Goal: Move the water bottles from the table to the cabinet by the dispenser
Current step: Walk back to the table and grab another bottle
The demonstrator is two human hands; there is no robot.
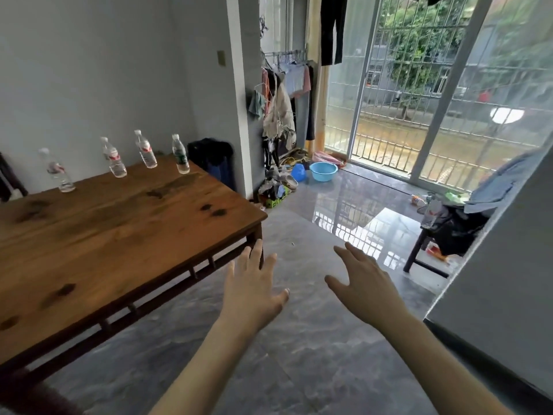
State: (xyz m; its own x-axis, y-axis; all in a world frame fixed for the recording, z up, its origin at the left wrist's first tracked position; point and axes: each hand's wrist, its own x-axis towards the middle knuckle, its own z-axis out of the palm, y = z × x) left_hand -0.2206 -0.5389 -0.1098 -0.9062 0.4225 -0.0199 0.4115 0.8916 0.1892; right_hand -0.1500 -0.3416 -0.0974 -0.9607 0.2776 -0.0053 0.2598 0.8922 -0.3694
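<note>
Several clear water bottles stand in a row along the far edge of the wooden table (125, 223): three with red labels (58, 172) (114, 158) (146, 149) and a green-labelled bottle (180, 155) at the right end. My left hand (254, 289) is held out over the floor beside the table's near right corner, fingers spread, holding nothing. My right hand (363, 283) hovers to its right, also spread and holding nothing. Both hands are well short of the bottles. No cabinet or dispenser is in view.
A dark chair (214, 158) sits behind the table's far right corner. A clothes rack (284, 94), a blue basin (323, 171) and floor clutter lie by the sliding glass door (449, 85). A stool with dark bags and a bottle (431, 212) stands right. A grey wall (502, 280) is close right.
</note>
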